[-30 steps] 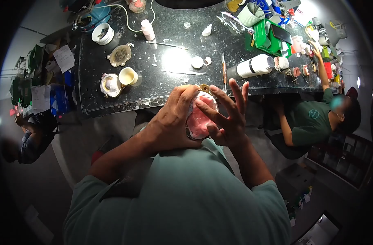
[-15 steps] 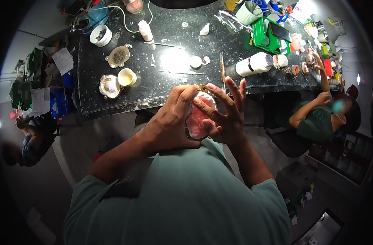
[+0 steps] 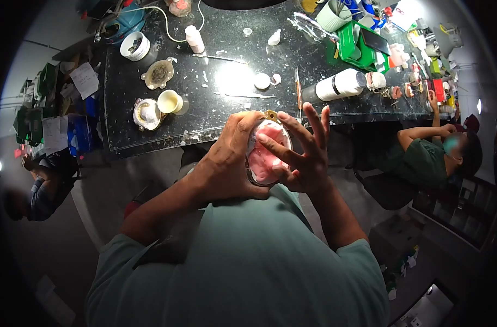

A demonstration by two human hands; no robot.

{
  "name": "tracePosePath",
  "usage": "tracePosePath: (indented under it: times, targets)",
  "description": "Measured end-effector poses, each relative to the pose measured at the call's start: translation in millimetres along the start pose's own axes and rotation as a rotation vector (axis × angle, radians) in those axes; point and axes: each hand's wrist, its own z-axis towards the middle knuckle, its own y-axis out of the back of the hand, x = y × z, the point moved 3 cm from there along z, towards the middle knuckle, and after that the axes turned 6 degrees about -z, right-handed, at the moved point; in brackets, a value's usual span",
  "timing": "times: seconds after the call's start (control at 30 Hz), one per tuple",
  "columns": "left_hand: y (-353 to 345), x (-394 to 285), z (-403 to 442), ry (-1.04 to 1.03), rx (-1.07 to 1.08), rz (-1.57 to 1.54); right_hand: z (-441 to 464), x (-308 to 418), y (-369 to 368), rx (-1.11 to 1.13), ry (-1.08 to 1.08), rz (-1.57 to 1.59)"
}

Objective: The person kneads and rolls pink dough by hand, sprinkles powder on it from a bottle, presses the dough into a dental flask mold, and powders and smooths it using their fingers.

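Observation:
A brass dental flask half (image 3: 271,115) is held up over the near edge of the bench, just in front of my shirt. White plaster lines it, and pink dough-like material (image 3: 268,156) covers the plaster's middle. My left hand (image 3: 226,155) wraps around its left side, fingers at the top and thumb below. With its index fingertip and thumb, my right hand (image 3: 308,158) touches the pink surface. The other fingers of that hand are stretched out and spread. Part of the flask's right rim is hidden behind the right hand.
On the dark bench (image 3: 205,122) sit another flask half with plaster (image 3: 147,114), a cream cup (image 3: 169,102), a flask lid (image 3: 158,73), a white-and-black bottle (image 3: 341,84), a red-handled tool (image 3: 298,87) and green trays (image 3: 357,49). A co-worker (image 3: 428,147) sits at right, another person (image 3: 44,185) at left.
My right index finger and thumb have shifted slightly over the pink material, while the left hand keeps its hold. The co-worker at right has lowered an outstretched arm.

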Motion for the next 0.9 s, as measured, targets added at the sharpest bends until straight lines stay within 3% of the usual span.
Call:
tracePosePath:
  times: [0.5,0.63,0.9]
  targets:
    - [1,5,-1,0.039,0.036,-0.002,1,-1,2,0.068,-0.011,0.014]
    - [5,8,-1,0.078,0.044,-0.036,-5,-8,-3,0.182,0.056,-0.009]
    - [9,6,2,0.134,0.062,-0.025,-3,-10,-2,0.156,0.057,-0.059]
